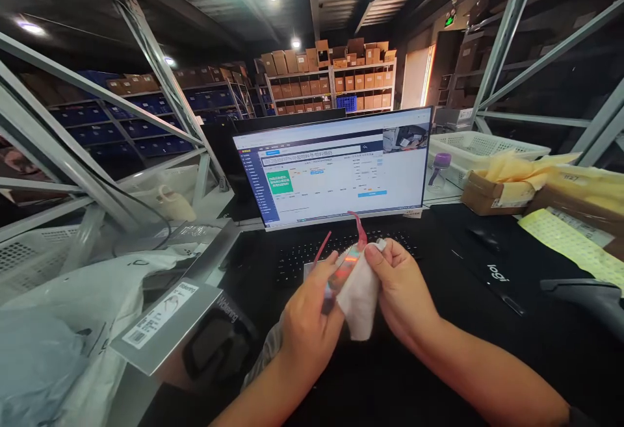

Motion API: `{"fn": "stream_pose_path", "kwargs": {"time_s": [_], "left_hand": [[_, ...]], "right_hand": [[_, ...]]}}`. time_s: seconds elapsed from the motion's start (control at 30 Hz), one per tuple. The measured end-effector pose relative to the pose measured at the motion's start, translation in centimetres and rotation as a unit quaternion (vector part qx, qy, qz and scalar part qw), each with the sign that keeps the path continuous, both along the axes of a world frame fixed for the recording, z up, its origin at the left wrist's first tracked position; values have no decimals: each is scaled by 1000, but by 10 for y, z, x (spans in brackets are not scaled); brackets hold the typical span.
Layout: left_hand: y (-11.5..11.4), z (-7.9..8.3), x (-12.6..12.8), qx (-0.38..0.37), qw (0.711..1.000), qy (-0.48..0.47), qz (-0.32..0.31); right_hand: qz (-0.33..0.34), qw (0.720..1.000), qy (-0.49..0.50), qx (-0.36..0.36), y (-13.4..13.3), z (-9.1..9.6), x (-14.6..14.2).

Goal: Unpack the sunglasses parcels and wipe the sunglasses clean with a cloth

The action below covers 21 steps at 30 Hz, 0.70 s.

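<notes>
My left hand [308,313] and my right hand [402,290] meet above the black desk mat [439,362], in front of the keyboard [297,258]. Between them is a pair of glasses with red temples [359,229] and shiny, iridescent lenses. My left hand grips the frame from the left. My right hand presses a white cloth [359,297] against a lens, thumb on top. Both hands are closed around these things. The monitor [331,167] stands just behind, showing a software page.
A grey box with a barcode label [163,313] and plastic bags [58,336] lie at the left. A mouse [482,238], a handheld scanner [585,294], cardboard boxes [487,193], a white basket [482,147] and a small purple-capped bottle [440,170] sit at the right. Warehouse shelving stands behind.
</notes>
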<state>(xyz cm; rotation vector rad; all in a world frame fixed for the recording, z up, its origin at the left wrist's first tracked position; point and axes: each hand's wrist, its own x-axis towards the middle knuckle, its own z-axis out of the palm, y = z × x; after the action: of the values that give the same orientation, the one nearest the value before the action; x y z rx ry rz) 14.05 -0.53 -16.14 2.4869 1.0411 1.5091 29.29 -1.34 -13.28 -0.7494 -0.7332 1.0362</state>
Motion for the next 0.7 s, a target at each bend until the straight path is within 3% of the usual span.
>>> {"fn": "stream_pose_path", "kwargs": {"time_s": [0.1,0.2,0.3,0.37,0.53,0.7], "left_hand": [[1,-4,-4,-62,997,-22,30],[1,-4,-6,-89,995,-42,35],[1,0,-6,-60,998,-25,25],[1,3,-5,-26,1000,-2,8],[0,4,-4,-1,999,8,-36],[0,3,-4,-115,991,-52,-37]], "right_hand": [[-79,986,-140,35,-8,-17,-17],[-53,970,-228,59,-12,-23,-23],[67,987,-147,11,-7,-9,-8],[111,991,-68,-25,-1,5,8],[113,992,-15,-60,10,23,33],[106,992,-27,-67,15,17,34]]}}
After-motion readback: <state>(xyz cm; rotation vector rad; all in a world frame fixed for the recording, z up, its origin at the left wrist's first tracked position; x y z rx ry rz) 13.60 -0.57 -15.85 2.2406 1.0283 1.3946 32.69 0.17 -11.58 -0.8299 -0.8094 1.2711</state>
